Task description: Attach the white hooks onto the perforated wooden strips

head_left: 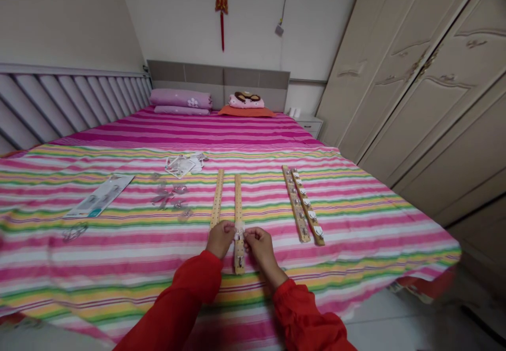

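Note:
My left hand (222, 238) and my right hand (258, 243) meet over a narrow perforated wooden strip (238, 201). Between their pinched fingertips is a small clear-backed metal hook (239, 233), lying against the strip. Nearer to me, a second metal hook (240, 260) sits on the same strip. Another bare perforated strip (217, 198) lies parallel on the left, its near end partly behind my left hand. On the right are two more strips, one carrying several metal hooks on clear backs (295, 202) and one with hooks on white backs (307, 206).
Loose clear-backed hooks (164, 195) lie left of the strips, near a pile of white-edged packaging (184, 164). Farther left are a flat card package (100, 196) and a clear crumpled piece (75, 231). All rest on a striped bedspread (158, 261); a wardrobe (427, 87) stands at right.

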The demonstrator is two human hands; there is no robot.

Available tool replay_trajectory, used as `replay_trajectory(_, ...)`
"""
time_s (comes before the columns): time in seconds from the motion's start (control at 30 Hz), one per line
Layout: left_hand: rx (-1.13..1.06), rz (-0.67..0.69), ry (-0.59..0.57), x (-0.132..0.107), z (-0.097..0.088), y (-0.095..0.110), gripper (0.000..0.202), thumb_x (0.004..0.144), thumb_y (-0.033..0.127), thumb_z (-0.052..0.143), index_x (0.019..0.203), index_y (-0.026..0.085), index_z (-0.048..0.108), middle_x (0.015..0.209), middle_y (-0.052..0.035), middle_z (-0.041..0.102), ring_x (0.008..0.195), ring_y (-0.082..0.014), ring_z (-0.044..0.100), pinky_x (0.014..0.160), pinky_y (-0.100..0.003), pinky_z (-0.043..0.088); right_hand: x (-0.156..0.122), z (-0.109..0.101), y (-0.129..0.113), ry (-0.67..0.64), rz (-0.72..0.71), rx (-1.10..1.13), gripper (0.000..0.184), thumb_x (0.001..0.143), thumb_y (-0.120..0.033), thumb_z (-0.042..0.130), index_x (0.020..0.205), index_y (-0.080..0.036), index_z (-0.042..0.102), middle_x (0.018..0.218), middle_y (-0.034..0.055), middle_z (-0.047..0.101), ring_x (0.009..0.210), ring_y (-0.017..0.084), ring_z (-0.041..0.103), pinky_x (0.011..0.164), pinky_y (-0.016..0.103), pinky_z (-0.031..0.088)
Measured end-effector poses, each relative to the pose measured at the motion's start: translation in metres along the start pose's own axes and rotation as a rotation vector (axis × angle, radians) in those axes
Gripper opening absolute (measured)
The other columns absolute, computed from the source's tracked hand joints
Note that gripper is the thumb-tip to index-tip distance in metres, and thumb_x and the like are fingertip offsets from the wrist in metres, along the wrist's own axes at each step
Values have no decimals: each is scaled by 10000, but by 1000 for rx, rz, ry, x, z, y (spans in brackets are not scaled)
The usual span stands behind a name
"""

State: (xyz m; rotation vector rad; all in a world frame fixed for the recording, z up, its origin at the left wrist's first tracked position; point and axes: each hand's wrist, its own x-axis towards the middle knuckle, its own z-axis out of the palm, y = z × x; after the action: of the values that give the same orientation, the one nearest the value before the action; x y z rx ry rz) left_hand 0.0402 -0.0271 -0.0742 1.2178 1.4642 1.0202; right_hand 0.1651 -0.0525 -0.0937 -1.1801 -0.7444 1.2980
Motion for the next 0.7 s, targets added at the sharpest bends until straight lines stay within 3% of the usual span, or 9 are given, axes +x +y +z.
replay_trajectory(0.7, 82, -93, 30, 0, 5, 0, 101, 634, 152, 642, 685, 170, 556, 523, 52, 522, 470, -85, 505, 438, -184, 379, 9, -2, 14, 29, -47, -116, 127, 567, -300, 635, 613, -195, 577, 413, -66, 516, 372, 104, 439, 383, 222, 329)
